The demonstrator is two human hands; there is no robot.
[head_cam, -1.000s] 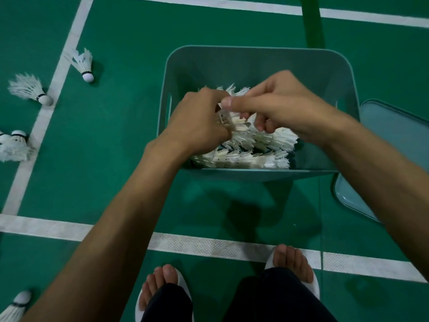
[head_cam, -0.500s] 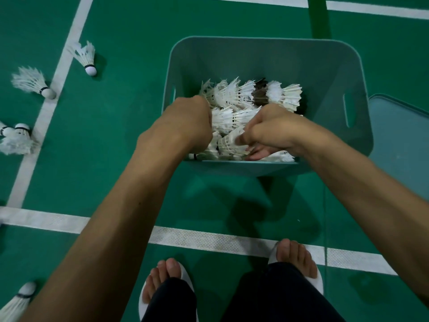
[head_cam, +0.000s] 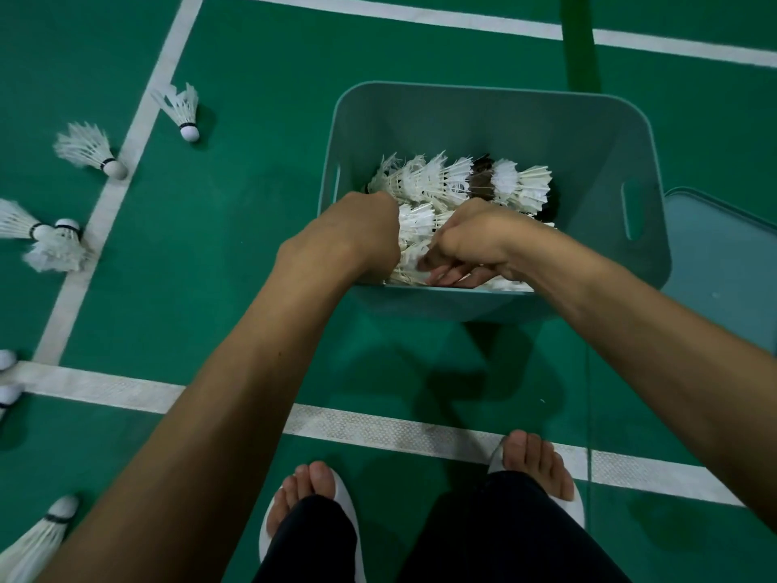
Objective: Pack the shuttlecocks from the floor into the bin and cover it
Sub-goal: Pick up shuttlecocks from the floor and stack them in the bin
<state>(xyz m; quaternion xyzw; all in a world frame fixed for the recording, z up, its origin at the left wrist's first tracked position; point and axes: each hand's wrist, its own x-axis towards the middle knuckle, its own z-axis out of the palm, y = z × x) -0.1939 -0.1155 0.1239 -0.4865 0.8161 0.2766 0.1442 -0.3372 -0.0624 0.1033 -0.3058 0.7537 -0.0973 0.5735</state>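
A teal plastic bin (head_cam: 588,132) stands on the green court floor with rows of stacked white shuttlecocks (head_cam: 458,183) lying inside. Both hands are down in its near side. My left hand (head_cam: 353,237) is curled over the near row, fingers hidden among the feathers. My right hand (head_cam: 471,246) is closed on the same stacked row of shuttlecocks (head_cam: 414,229), fingertips against the near wall. The bin's teal lid (head_cam: 723,263) lies flat on the floor just right of the bin. Loose shuttlecocks lie at left: one (head_cam: 181,111), another (head_cam: 88,149), a pair (head_cam: 54,244).
White court lines (head_cam: 109,195) cross the floor at left and in front of my feet (head_cam: 311,498) in white sandals. More shuttlecocks sit at the left edge (head_cam: 6,380) and bottom-left corner (head_cam: 33,540). A green post (head_cam: 580,40) rises behind the bin.
Both hands have dropped from above the bin's middle to its near side, pushing a stacked row of shuttlecocks down. The far row, covered before, now shows.
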